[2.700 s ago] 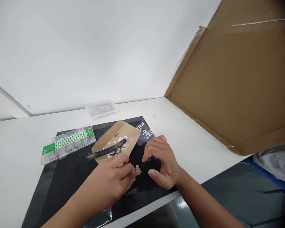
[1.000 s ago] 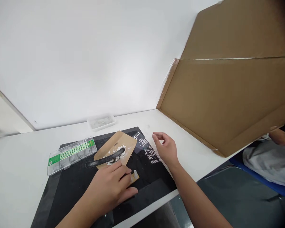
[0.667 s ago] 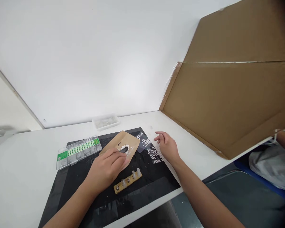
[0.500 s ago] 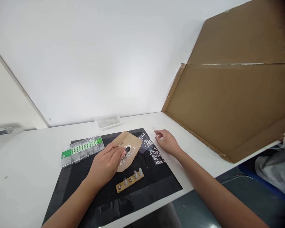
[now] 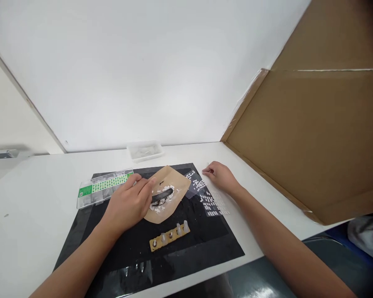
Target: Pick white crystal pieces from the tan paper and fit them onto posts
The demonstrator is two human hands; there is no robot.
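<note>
My left hand (image 5: 129, 205) is over the left edge of a sheet of brown paper (image 5: 177, 182), its fingers closed together; what they hold, if anything, is hidden. A dark elongated piece (image 5: 163, 194) lies among white bits on the paper, its left end close to the fingertips, with a thin black curl beneath it. To the right, my right hand (image 5: 222, 176) is down at the white table, thumb and finger pinched; anything between them is too small to name. Clear sheets of small white rectangles (image 5: 211, 205) lie beside it.
A tan strip (image 5: 158, 244) with metal pegs and several clear nail tips sits on the black mat (image 5: 199, 244). A clear compartment box (image 5: 105, 186) with a green label is at left, a translucent tray (image 5: 146, 151) behind. Cardboard (image 5: 313, 136) stands at right.
My left hand has drawn back leftwards, showing more of the dark piece. My right hand's fingers have gone from apart to a pinch. The view has shifted slightly.
</note>
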